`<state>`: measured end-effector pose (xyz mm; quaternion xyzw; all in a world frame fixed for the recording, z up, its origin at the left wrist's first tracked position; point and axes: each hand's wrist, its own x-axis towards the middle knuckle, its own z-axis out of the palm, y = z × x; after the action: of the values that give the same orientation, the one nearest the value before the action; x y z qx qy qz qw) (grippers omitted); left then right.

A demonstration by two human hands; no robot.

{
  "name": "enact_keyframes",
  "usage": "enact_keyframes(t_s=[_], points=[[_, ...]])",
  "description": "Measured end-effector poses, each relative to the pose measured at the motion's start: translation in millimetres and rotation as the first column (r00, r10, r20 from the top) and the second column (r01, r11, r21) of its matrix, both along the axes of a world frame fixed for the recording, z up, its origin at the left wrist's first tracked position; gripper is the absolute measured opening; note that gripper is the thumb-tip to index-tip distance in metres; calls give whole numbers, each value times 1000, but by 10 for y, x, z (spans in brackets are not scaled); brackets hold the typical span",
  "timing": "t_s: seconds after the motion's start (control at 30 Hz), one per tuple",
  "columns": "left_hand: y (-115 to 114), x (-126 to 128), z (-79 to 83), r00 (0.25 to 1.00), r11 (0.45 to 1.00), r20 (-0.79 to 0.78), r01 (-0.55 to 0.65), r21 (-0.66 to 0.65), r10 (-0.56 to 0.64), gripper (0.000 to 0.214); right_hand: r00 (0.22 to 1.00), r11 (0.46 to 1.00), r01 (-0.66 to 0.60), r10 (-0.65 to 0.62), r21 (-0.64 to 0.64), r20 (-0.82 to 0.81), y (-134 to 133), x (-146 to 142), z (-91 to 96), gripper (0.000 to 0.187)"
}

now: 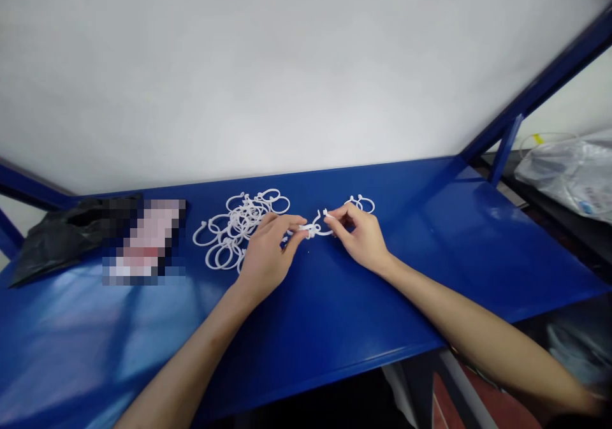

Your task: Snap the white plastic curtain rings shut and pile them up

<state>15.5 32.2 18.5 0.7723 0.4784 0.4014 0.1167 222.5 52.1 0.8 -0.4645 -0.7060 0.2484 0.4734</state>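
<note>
My left hand [270, 245] pinches white plastic curtain rings [312, 230] between thumb and fingers, just above the middle of the blue table. Facing it, my right hand [361, 232] grips the knobbed end of an open white ring [325, 232] that meets those in the left hand. How many rings are held I cannot tell, since the fingers cover parts of them. A tangled pile of similar rings [246, 217] lies behind and left of my left hand. Beyond my right hand, a few more rings [367, 204] rest on the table, partly hidden by the fingers.
The blue metal table [306, 327] backs onto a pale wall [287, 85]. At the left lie a black plastic bag [71, 238] and a blurred-out pinkish item [150, 234]. A blue frame post [505, 152] rises at the right, with a clear plastic bag [571, 174] beyond it.
</note>
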Motion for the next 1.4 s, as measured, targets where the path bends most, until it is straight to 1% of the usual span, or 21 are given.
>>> enact_keyframes(t_s=[0.07,0.17,0.23,0.33,0.43,0.5,0.6,0.7,0.77,0.87,0.97,1.1,1.2,1.3,1.4], points=[[7,-19,25,999,997,5,-45,57,44,6,999,999,46,-46,-24,22,42,17,-13,15],[24,-57,56,990,983,2,-142,115,142,6,997,995,75,-72,-70,34,88,39,-23,15],[40,-84,57,980,973,-13,-194,122,197,8,997,994,78,-76,-76,31,100,44,-21,15],[65,-106,20,971,972,-95,-206,116,218,12,998,997,60,-59,-51,31,91,34,-8,13],[63,-86,-28,963,975,-178,-178,133,200,24,998,999,24,-23,-22,50,57,11,13,12],[42,-52,-37,968,981,-187,-148,126,170,26,998,1000,5,-5,1,59,27,-2,27,12],[-3,-2,-10,984,995,-153,-88,55,95,19,996,997,-49,45,58,78,-24,-11,48,12],[-36,18,30,997,999,-79,-26,-42,22,17,981,978,-166,152,124,116,-70,-10,68,16],[-44,17,47,1000,995,-25,4,-102,-6,16,972,966,-221,206,133,117,-93,-10,77,17],[-49,16,60,1000,986,26,-11,-169,16,15,978,972,-202,193,119,82,-109,-13,77,18],[-57,28,68,999,975,46,-19,-222,30,18,986,975,-160,150,152,75,-112,-15,67,16],[-85,58,83,996,966,87,40,-256,-18,22,982,962,-180,163,206,98,-113,-18,60,12],[-113,78,89,992,958,118,70,-277,-39,28,984,959,-159,136,234,111,-119,-16,60,12],[-128,87,79,994,964,106,59,-261,-32,23,984,955,-148,115,259,137,-129,-7,62,13],[-123,85,60,997,981,68,38,-190,-25,17,970,948,-204,163,243,179,-143,1,73,15]])
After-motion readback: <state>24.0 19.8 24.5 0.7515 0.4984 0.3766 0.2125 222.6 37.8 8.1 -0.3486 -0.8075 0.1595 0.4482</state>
